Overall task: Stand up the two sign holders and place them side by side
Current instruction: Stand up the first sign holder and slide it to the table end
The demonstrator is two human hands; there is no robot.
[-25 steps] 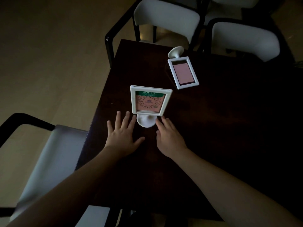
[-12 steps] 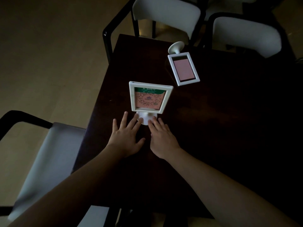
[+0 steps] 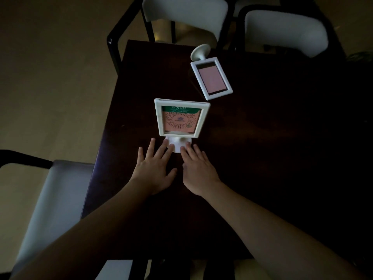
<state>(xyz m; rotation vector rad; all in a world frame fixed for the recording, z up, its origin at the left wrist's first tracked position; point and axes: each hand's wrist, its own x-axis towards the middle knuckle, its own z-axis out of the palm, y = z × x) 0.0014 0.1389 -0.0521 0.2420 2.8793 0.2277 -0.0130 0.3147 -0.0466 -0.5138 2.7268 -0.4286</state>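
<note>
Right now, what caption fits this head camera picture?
Both hands steady the upright sign holder by its base; the other sign holder lies flat on the dark table.

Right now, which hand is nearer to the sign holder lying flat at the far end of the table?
Right. The right hand rests by the upright sign holder's base, below the lying sign holder. The left hand lies flat beside it, farther left, so slightly farther away.

A dim café or restaurant dining room: white-cushioned chairs ring a dark table bearing a QR-code sign holder near its left edge.
</note>
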